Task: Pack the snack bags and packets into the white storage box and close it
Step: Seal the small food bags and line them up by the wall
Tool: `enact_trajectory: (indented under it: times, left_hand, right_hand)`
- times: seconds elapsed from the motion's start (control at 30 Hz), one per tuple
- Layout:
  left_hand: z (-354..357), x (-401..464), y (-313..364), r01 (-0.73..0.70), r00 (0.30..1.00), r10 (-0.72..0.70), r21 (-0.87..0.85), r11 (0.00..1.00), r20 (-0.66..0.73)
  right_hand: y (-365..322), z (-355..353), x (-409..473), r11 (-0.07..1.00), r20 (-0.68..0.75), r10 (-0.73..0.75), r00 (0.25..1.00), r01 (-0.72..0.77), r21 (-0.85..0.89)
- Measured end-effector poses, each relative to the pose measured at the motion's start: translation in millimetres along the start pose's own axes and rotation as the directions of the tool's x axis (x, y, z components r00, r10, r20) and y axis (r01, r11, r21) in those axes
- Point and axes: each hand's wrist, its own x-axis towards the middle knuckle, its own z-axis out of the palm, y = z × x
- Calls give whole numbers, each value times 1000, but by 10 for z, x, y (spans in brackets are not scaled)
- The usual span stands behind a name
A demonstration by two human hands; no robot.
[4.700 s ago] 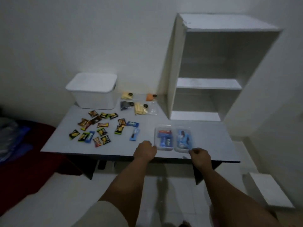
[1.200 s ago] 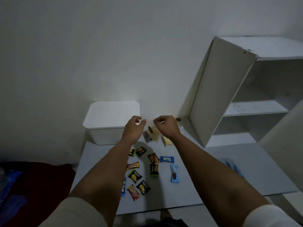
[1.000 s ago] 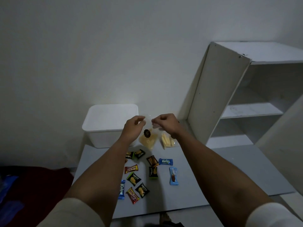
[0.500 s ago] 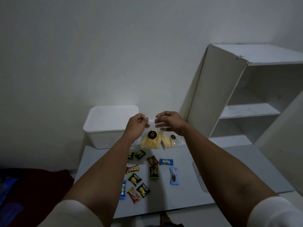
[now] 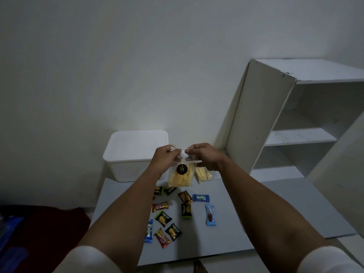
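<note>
Both hands hold one clear snack bag [image 5: 180,177] of yellow sticks with a black round label up above the table. My left hand [image 5: 165,157] pinches its top left corner and my right hand [image 5: 202,154] pinches its top right. The white storage box [image 5: 136,154], lid on, stands at the table's back left, just left of my left hand. A second clear bag of yellow sticks [image 5: 202,175] lies on the table behind the held one. Several small wrapped snack packets [image 5: 177,213] lie scattered on the grey table [image 5: 246,213] below my hands.
A white open shelf unit [image 5: 295,125] stands on the table's right side against the wall. Dark red fabric [image 5: 49,229] lies on the floor at the left. My forearms hide part of the table's left and front.
From the near table edge my hands went to the back and picked up the clear bag. In the last second they raised it slightly; it now hangs flat between both hands.
</note>
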Motion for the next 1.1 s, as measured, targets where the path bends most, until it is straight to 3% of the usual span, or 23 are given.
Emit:
enact_trajectory:
  times: [0.13,0.3,0.57,0.73,1.1]
  left_hand:
    - [3,-38,16,-19,1000,19,-2,1000,17]
    - [-34,-68,25,-45,997,43,-35,998,-57]
    - [85,-88,-44,19,999,-24,-128,992,-42]
    - [235,-94,-95,16,1000,-17,-69,998,-19]
    - [808,-99,29,-21,1000,21,117,993,1]
  right_hand:
    - [63,29,-22,1000,-38,-22,999,22,-3]
    - [149,26,-77,992,-72,-40,997,48,113]
    - [213,-60,-203,982,-103,-40,994,58,179]
    - [329,-180,-261,976,-188,-54,981,92,199]
    - [448,-537,-215,987,-180,-91,979,114,117]
